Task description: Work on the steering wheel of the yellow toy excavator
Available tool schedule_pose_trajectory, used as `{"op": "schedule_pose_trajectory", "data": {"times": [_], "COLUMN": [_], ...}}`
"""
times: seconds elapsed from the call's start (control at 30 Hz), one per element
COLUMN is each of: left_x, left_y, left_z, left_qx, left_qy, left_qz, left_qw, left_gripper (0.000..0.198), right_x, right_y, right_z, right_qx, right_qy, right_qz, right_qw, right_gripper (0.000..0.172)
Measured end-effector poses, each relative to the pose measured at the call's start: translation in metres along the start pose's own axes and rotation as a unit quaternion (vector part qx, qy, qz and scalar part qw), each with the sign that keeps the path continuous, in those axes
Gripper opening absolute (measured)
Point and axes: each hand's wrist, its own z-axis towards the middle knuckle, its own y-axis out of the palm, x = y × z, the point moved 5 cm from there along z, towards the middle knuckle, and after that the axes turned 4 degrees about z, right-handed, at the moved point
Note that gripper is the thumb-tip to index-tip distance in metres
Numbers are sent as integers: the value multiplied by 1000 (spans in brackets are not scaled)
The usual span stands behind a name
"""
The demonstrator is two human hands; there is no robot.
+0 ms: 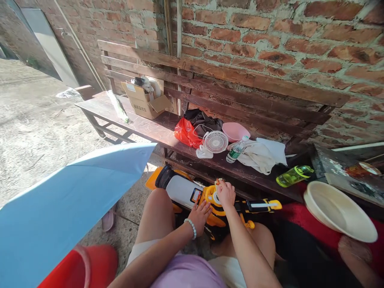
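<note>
A yellow, white and black toy water gun [192, 191] lies between my knees, in front of a dark wooden bench [141, 124]. My left hand [200, 214], with a bead bracelet on the wrist, rests flat on the gun's yellow body, fingers spread. My right hand [225, 193] is closed over a small part on top of the gun, near its middle. The gun's yellow and white barrel [262, 205] points to the right.
On the bench stand a cardboard box [144, 102], a red bag [186, 133], a small white fan [215, 142], a pink bowl [235, 131], a water bottle [236, 150], a white cloth [259, 156] and a green bottle [294, 176]. A blue umbrella [69, 204] spreads at left, a white basin [337, 210] sits at right.
</note>
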Motion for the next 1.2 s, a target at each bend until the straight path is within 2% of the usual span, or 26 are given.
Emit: {"op": "schedule_pose_trajectory", "data": {"times": [0.07,0.2,0.3,0.4,0.53,0.63,0.7,0.77,0.87,0.97,1.07,1.2], "left_x": [-2,1,4,7,7,6,6,6,6,5,5,5], "left_y": [0,3,2,-1,-6,-9,-10,-11,-13,-15,-15,-11], "left_z": [4,5,2,1,4,6,7,7,9,13,14,9], "left_qx": [-5,-13,-15,-19,-22,-26,-25,-28,-36,-41,-36,-34], "left_qy": [-6,-18,-22,-24,-27,-29,-31,-35,-48,-60,-58,-53], "left_qz": [13,25,34,40,20,2,-7,-20,-38,-50,-55,-38], "left_qw": [1000,999,999,999,999,999,999,999,998,996,996,997], "left_gripper": [92,94,94,94,101,102,102,103,103,104,103,101], "right_x": [-5,-17,-7,10,14,-4,-17,-24,-12,11,25,27], "right_y": [1,6,12,12,-7,-35,-45,-42,-26,-17,-14,-8], "right_z": [-12,-51,-83,-101,-90,-63,-45,-31,-18,-18,-31,-65], "right_qx": [-11,-69,-86,-104,-131,-68,-32,-51,-99,-90,-84,-74], "right_qy": [-26,-135,-175,-177,-154,-154,-170,-181,-133,-51,-2,31], "right_qz": [-2,-8,-15,-27,-58,-56,-48,-49,-59,-64,-75,-87], "right_qw": [1000,988,981,978,978,984,984,981,984,993,994,993], "right_gripper": [43,35,35,36,37,45,54,55,51,51,47,40]}}
